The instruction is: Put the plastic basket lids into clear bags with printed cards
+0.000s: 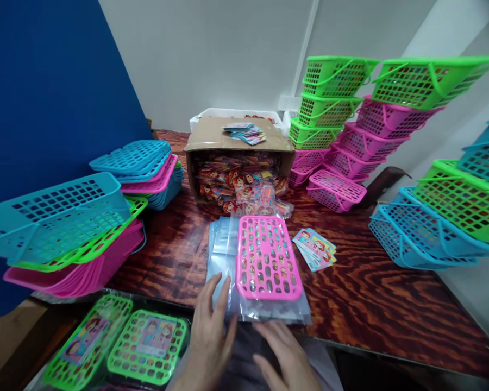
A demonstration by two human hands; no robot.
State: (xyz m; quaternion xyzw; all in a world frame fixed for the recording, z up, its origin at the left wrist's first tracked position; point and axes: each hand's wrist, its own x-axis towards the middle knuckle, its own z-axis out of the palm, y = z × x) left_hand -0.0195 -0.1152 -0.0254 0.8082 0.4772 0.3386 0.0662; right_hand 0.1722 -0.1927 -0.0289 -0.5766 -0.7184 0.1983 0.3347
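pink basket (269, 257): rectangular, latticed, rounded at corners

Table (375, 293) — bags (219, 250), carton (212, 138), baskets (337, 190), cards (314, 250)

"How many hands?"

"Two: one left hand (212, 326) and one right hand (287, 355)."

"And cardboard boxes?"

"One cardboard box (212, 139)."

"Baskets?"

"One pink basket (269, 258) lies flat before the hands, and two wrapped green baskets (146, 365) sit at lower left. Four filled green baskets (332, 111) stand at back right, three in one stack, one on another. The nested baskets (65, 201) at left overlap too much to count."

"Card piles?"

"Two: one card pile (315, 248) on the table (362, 293), another on the box."
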